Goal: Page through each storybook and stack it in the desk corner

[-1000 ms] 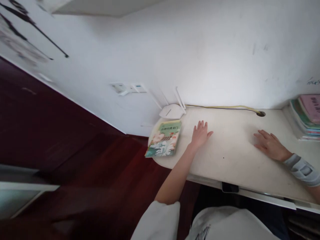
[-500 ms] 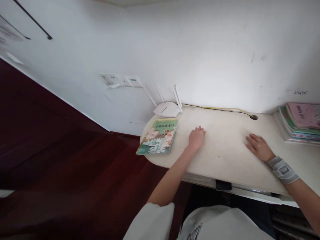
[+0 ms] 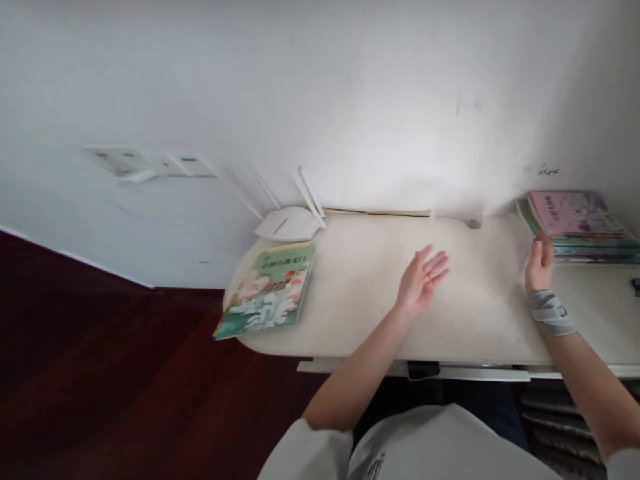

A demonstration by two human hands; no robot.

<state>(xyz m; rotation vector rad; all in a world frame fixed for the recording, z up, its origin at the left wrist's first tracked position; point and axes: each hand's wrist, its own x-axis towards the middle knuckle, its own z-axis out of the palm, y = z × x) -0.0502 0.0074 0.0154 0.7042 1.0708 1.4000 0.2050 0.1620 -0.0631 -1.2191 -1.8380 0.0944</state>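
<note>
My left hand point(image 3: 421, 280) is raised over the middle of the white desk point(image 3: 360, 313), fingers spread and nothing in them. Farther right, my right hand point(image 3: 539, 265), with a grey wrist wrap point(image 3: 551, 312), is at the left front corner of a stack of books point(image 3: 595, 243). Its fingers point up and hold nothing that I can see; whether they touch the stack I cannot tell. A pink book point(image 3: 567, 212) lies on top of that stack. At the desk's left end lies a green picture book point(image 3: 273, 287), apart from both hands.
A white router point(image 3: 289, 224) with upright antennas stands behind the picture book. A yellow and black cable point(image 3: 375, 213) runs along the wall to a cable hole point(image 3: 473, 225). Wall sockets point(image 3: 150, 163) are at the left. A small black object point(image 3: 636, 287) shows at the right edge.
Both hands have lifted from flat on the desk. My left hand has turned and spread its fingers; my right has moved to the book stack. The view has swung right.
</note>
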